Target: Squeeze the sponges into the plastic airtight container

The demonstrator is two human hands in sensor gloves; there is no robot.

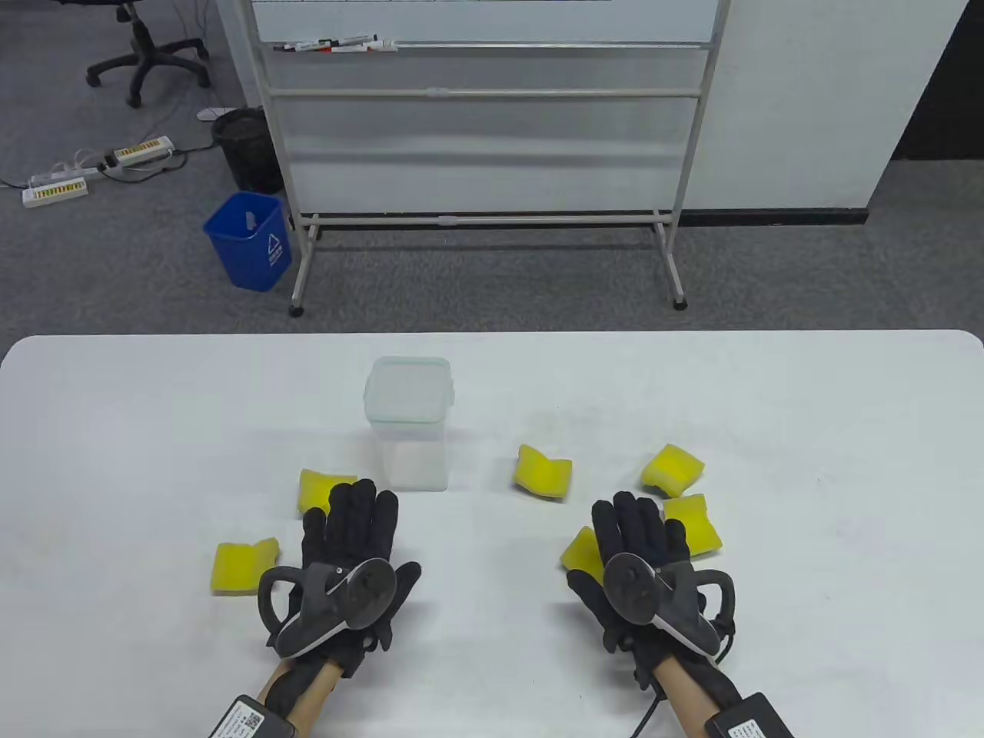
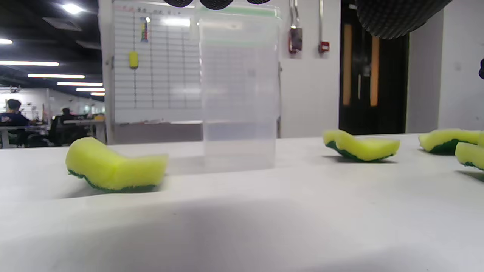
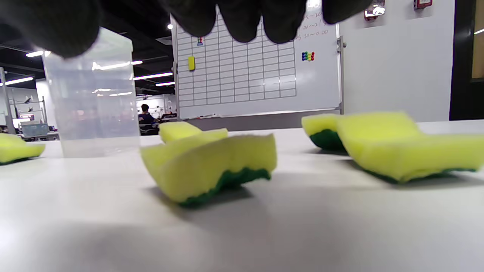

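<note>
A clear plastic container (image 1: 408, 432) with its lid on stands upright in the middle of the white table (image 1: 115, 430); it also shows in the left wrist view (image 2: 239, 94) and the right wrist view (image 3: 90, 98). Several yellow sponges with green backs lie around it. My left hand (image 1: 350, 538) lies flat and empty, fingers spread, beside one sponge (image 1: 323, 489) (image 2: 113, 170), with another sponge (image 1: 242, 566) to its left. My right hand (image 1: 638, 538) lies flat and empty between two sponges, one at its left (image 1: 580, 550) (image 3: 211, 166) and one at its right (image 1: 696, 523) (image 3: 404, 147).
Two more sponges lie further back, one in the middle (image 1: 543, 471) and one at the right (image 1: 673, 469). Beyond the table's far edge stand a whiteboard on a wheeled frame (image 1: 484, 115) and a blue bin (image 1: 250, 240) on the floor.
</note>
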